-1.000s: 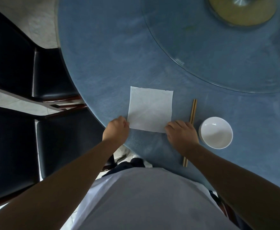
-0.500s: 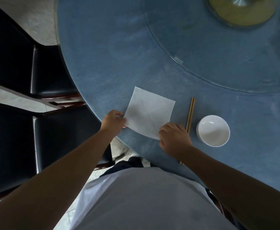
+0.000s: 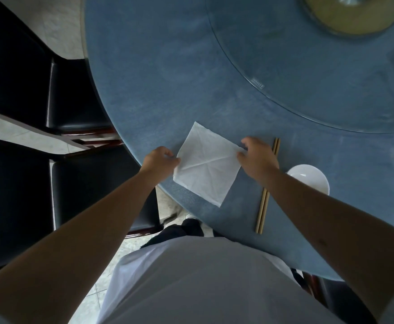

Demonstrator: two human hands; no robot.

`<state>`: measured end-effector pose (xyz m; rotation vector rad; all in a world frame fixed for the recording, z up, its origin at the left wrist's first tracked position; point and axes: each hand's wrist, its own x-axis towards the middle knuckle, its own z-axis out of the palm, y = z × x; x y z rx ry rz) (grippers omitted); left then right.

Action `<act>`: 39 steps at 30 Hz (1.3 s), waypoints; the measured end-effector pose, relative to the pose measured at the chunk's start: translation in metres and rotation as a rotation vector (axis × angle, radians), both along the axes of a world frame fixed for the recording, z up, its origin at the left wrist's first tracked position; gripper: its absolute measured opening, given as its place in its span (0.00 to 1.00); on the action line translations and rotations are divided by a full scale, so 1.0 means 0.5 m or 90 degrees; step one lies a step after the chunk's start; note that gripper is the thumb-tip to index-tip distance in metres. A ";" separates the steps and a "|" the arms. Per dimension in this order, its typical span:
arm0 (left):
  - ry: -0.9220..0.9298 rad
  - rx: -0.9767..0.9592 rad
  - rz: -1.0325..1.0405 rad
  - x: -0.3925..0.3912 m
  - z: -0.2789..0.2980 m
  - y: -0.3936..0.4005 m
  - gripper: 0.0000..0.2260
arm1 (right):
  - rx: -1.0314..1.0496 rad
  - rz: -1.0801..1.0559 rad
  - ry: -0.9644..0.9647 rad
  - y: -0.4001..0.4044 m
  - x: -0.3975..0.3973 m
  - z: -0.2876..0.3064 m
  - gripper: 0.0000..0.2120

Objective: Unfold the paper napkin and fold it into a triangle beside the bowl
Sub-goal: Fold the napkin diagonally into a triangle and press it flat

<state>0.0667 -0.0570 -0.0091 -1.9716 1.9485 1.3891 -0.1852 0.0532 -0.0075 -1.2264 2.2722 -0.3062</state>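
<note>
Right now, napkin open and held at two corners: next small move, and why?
Probably fold one free corner over onto the opposite one. The napkin lies open as a diamond, with the left hand and right hand pinching its side corners, a crease running between them; no triangle yet.

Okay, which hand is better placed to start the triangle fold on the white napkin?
Probably the right hand: it pinches the square white paper napkin at one corner, directly opposite the corner under the left hand.
</note>
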 end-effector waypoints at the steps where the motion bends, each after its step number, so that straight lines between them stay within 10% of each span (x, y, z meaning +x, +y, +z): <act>1: -0.015 -0.009 -0.016 -0.006 -0.001 -0.004 0.05 | 0.007 0.003 -0.004 -0.015 -0.007 -0.002 0.17; 7: -0.093 -0.049 -0.123 -0.014 -0.010 -0.018 0.10 | 0.035 0.048 0.028 -0.062 0.004 -0.012 0.05; 39: -0.066 -0.135 -0.237 -0.147 -0.005 -0.086 0.10 | 0.065 -0.041 -0.094 -0.124 -0.019 -0.033 0.06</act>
